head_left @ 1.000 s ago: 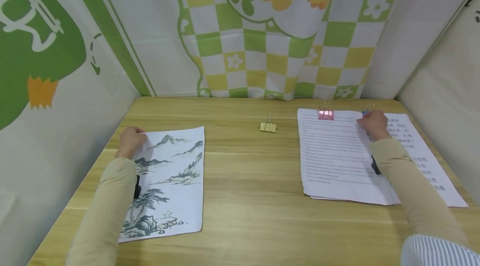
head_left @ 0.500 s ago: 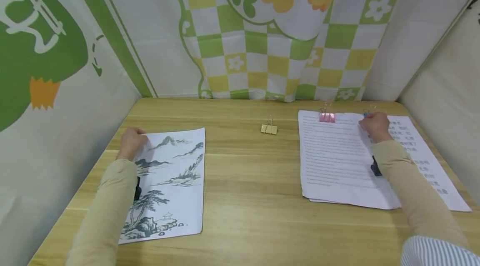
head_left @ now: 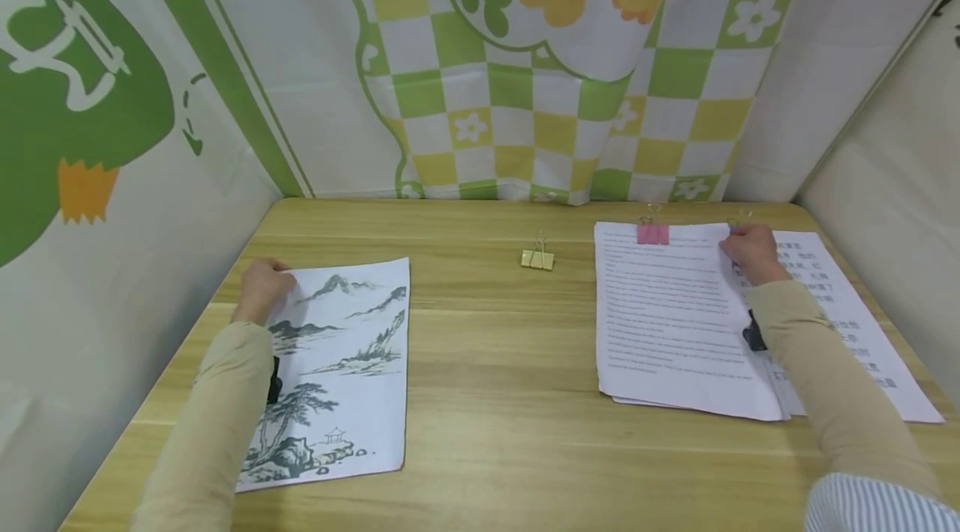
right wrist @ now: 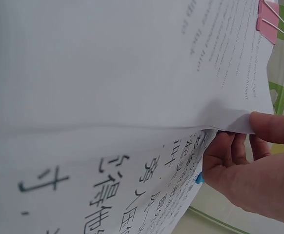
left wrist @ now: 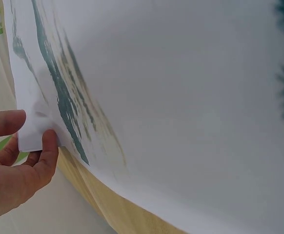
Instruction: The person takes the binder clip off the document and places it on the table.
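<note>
Head view: the landscape print [head_left: 352, 399] lies at the left of the desk [head_left: 480, 365]; the English-text stack [head_left: 667, 323] lies at the right, overlapping the Chinese-text sheet [head_left: 858, 332]. The left hand [head_left: 261, 290] is at the print's upper left corner, the right hand [head_left: 752, 253] at the stack's upper right corner. Both long axes run from the near edge towards the curtain [head_left: 555, 98]; the print's top leans slightly right, and its mountains sit at the far end. A pink clip [head_left: 652, 234] grips the stack's far edge. A gold clip [head_left: 537, 259] stands apart, between the two papers.

Left wrist view: thumb and fingers pinch the print's corner, and the paper bows along its edge. Judged light, limp and easily creased; a corner or edge is the sound place to take hold.

Right wrist view: thumb and fingers pinch the stack's corner, raised above the Chinese-text sheet (how many sheets are held cannot be told). Handling is judged light and flexible, the layers liable to slide except near the pink clip. A small blue piece [right wrist: 199, 178] shows just beside the fingers, mostly hidden.
</note>
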Demonstrator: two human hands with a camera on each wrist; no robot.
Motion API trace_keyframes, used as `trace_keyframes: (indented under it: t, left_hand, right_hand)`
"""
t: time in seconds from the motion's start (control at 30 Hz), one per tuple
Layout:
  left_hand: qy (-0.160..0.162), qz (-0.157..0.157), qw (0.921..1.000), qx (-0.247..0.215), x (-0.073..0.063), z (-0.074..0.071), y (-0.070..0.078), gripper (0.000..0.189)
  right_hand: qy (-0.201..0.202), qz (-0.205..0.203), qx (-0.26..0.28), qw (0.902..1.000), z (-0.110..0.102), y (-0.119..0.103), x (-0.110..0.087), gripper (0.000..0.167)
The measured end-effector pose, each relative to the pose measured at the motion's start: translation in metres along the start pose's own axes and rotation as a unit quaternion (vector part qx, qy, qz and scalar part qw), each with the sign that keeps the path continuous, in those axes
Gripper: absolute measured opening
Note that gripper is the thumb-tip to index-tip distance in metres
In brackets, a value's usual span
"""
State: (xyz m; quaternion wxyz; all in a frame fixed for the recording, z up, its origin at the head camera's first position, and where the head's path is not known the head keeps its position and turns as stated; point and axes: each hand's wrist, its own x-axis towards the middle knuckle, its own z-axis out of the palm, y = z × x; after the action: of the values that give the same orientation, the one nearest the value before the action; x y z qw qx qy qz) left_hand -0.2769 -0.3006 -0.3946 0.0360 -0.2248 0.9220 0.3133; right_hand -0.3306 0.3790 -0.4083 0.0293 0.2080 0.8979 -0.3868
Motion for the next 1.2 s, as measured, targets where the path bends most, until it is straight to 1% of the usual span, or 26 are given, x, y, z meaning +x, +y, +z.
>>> trace_keyframes:
  t: [0.07,0.17,0.27,0.4,0.47,0.6,0.67,0.77,0.9,0.97,1.0,1.07,1.2]
  left_hand:
    - [0.001,0.002,1.0000,0.002,0.000,0.001,0.000,0.043]
    - [-0.001,0.005,1.0000,0.002,-0.002,0.001,0.001,0.042]
    - [-0.001,0.014,0.9999,0.006,-0.002,0.000,0.001,0.041]
    - [-0.003,0.022,0.9997,0.014,-0.002,0.000,0.003,0.041]
    - [-0.006,0.020,0.9997,0.016,-0.003,0.000,0.003,0.042]
    - [-0.009,0.025,0.9992,0.028,-0.002,-0.002,0.004,0.044]
    - [-0.010,0.028,0.9992,0.027,-0.002,-0.002,0.003,0.044]
    - [-0.015,0.022,0.9995,0.018,-0.003,-0.003,0.003,0.045]
    - [-0.014,0.020,0.9996,0.016,-0.002,-0.002,0.002,0.045]
    - [-0.012,0.027,0.9994,0.019,-0.002,-0.002,0.001,0.045]
    - [-0.010,0.030,0.9993,0.020,-0.001,-0.002,0.001,0.045]
    - [-0.011,0.029,0.9994,0.016,-0.001,-0.002,0.000,0.045]
    - [-0.014,0.027,0.9995,0.013,-0.001,-0.001,0.000,0.046]
  right_hand:
    - [-0.003,-0.004,-0.005,1.0000,-0.001,0.000,0.000,0.052]
    - [-0.003,-0.023,-0.014,0.9996,-0.002,0.002,-0.002,0.051]
    - [-0.005,-0.051,-0.007,0.9987,-0.003,0.003,-0.004,0.052]
    - [-0.001,-0.078,0.016,0.9968,-0.005,0.007,-0.006,0.050]
    - [0.004,-0.078,0.031,0.9965,-0.005,0.009,-0.006,0.048]
    - [0.005,-0.058,0.058,0.9966,-0.003,0.009,-0.011,0.047]
    - [0.002,-0.047,0.074,0.9962,-0.003,0.008,-0.016,0.046]
    - [-0.006,-0.036,0.097,0.9946,-0.004,0.008,-0.023,0.047]
    - [-0.012,-0.035,0.140,0.9895,-0.005,0.011,-0.031,0.036]
    - [-0.017,-0.037,0.158,0.9866,-0.005,0.012,-0.035,0.026]
    - [-0.019,-0.037,0.165,0.9854,-0.005,0.012,-0.037,0.023]
    - [-0.026,-0.035,0.168,0.9849,-0.005,0.013,-0.043,0.025]
    - [-0.032,-0.033,0.150,0.9875,-0.002,0.015,-0.055,0.040]
